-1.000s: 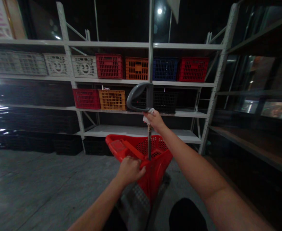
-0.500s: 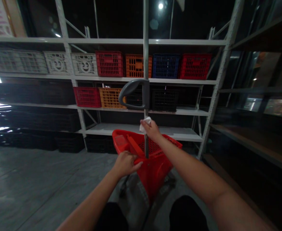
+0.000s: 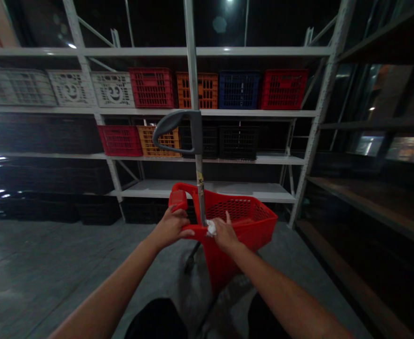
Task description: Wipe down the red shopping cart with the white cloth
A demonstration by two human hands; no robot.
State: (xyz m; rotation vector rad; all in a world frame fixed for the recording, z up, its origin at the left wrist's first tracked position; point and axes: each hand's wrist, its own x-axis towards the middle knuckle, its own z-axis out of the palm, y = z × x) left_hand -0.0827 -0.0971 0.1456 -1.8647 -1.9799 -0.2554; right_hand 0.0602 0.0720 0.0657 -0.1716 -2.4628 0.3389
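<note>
A red plastic shopping cart basket (image 3: 238, 212) with a mesh wall stands in front of me, and a metal pole (image 3: 198, 188) rises from it to a grey loop handle (image 3: 176, 132). My left hand (image 3: 171, 228) is shut around the red front rim of the basket. My right hand (image 3: 225, 234) rests on the same rim, just right of the pole. A crumpled white tissue (image 3: 211, 228) is pressed under its thumb side, partly hidden by the fingers.
White metal shelving (image 3: 207, 113) ahead holds several red, orange, blue, white and black crates. The cart's small wheel (image 3: 189, 263) stands on the grey concrete floor (image 3: 51, 268). Dark shelves (image 3: 369, 197) line the right side.
My right hand has dropped from the pole down to the basket rim, still with the tissue. The cart's handle and pole have shifted left in view, and the basket sits more upright.
</note>
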